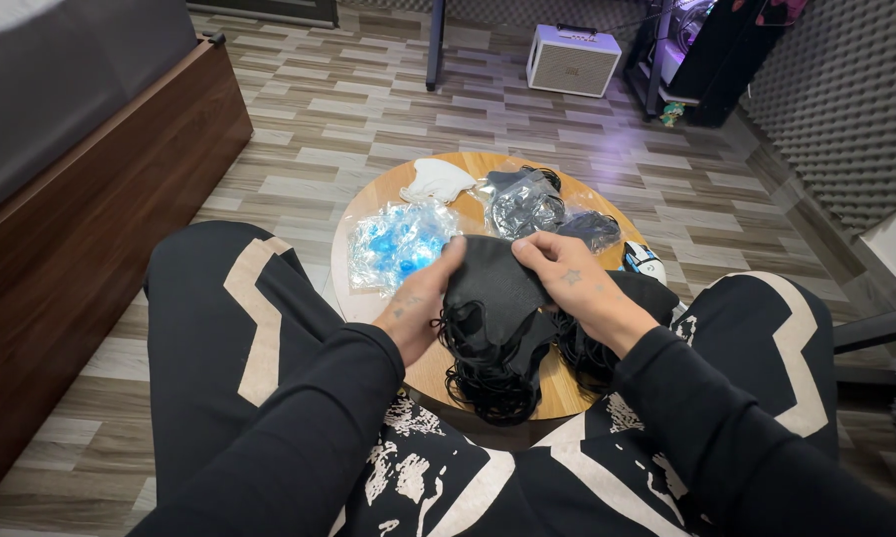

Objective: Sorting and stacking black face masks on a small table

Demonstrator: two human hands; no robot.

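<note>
Fingers [446, 261] of both hands pinch black mask [492, 288].

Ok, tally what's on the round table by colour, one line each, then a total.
Black: 3, the black mask held by the left hand and right hand, the bagged black masks, and the loose black pile.
Blue: 1, the bag of blue masks.
White: 1, the white mask.
Total: 5 on the table.

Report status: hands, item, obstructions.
Left hand and right hand both grip black face mask. Black mask pile beneath. Bagged masks behind, apart.
</note>
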